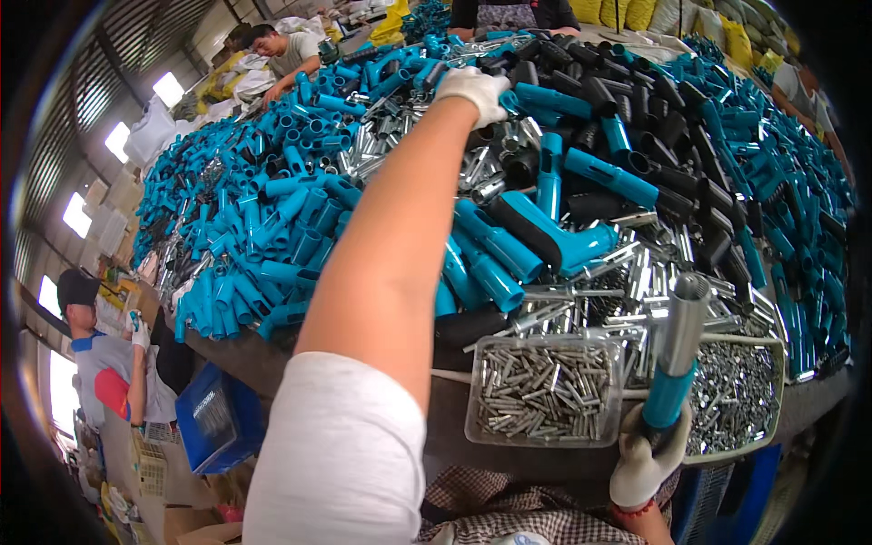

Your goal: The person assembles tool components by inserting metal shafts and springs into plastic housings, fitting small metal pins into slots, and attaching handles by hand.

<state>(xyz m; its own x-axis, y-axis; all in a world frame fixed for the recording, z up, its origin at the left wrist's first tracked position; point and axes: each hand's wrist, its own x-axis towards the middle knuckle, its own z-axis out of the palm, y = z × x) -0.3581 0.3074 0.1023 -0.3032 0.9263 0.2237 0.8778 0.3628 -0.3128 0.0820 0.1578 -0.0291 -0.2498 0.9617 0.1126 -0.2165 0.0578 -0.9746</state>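
Note:
My left hand (474,91), in a white glove, reaches far across the table and closes on a blue plastic tube piece (545,98) in the heap. My right hand (643,463), also gloved, holds an upright assembly near the table's front edge: a blue plastic handle (669,396) with a silver metal tube (684,322) sticking up from it. Just left of that hand stands a clear tray of small metal pins (545,389).
The table is heaped with blue plastic tubes (272,209), black tube parts (636,100) and silver metal tubes (627,282). A second tray of small metal parts (738,400) stands at the right. Other people work at the far side (286,50) and at the left (104,363). A blue crate (213,418) sits below.

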